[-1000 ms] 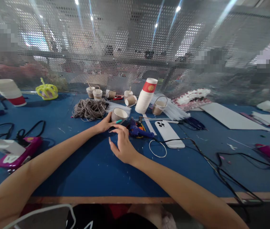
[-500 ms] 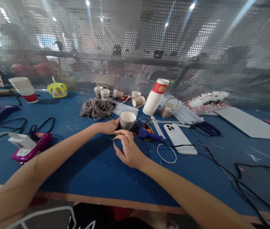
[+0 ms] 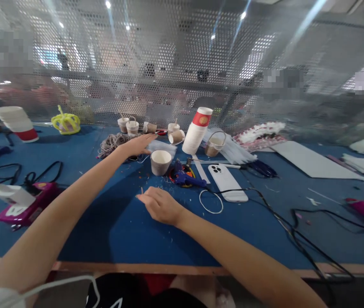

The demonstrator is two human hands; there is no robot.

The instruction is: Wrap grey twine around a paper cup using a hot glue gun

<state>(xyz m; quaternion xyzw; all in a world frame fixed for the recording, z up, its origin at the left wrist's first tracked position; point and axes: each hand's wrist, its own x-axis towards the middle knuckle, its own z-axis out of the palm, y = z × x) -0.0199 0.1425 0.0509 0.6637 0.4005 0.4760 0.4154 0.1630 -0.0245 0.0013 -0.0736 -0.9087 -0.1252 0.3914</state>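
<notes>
My left hand point(image 3: 139, 144) reaches forward with its fingers stretched out. It is over the edge of a heap of grey-brown cord point(image 3: 113, 144) and beside a clear plastic bag point(image 3: 162, 148). Just in front of it a paper cup wrapped in grey cord point(image 3: 160, 164) stands upright on the blue table, its white inside showing. Nearer to me, my right hand point(image 3: 161, 205) is closed, thumb and fingers pressed together. A thin pale tip sticks up at its fingertips; whether that is a nail or a held piece I cannot tell. Right of the cup lies a blue glue gun point(image 3: 186, 176).
Stacked paper cups point(image 3: 195, 136) lean behind the glue gun, near a small corded basket point(image 3: 214, 145). A white phone point(image 3: 227, 183) and black cables point(image 3: 275, 211) lie to the right. A magenta power strip point(image 3: 29, 207) sits at left. Perforated metal point(image 3: 175, 85) closes off the back.
My left hand has left the cord-wrapped cup and moved up and left to the cord heap. My right hand has drawn back toward me, its fingers now more curled. The view has turned slightly right.
</notes>
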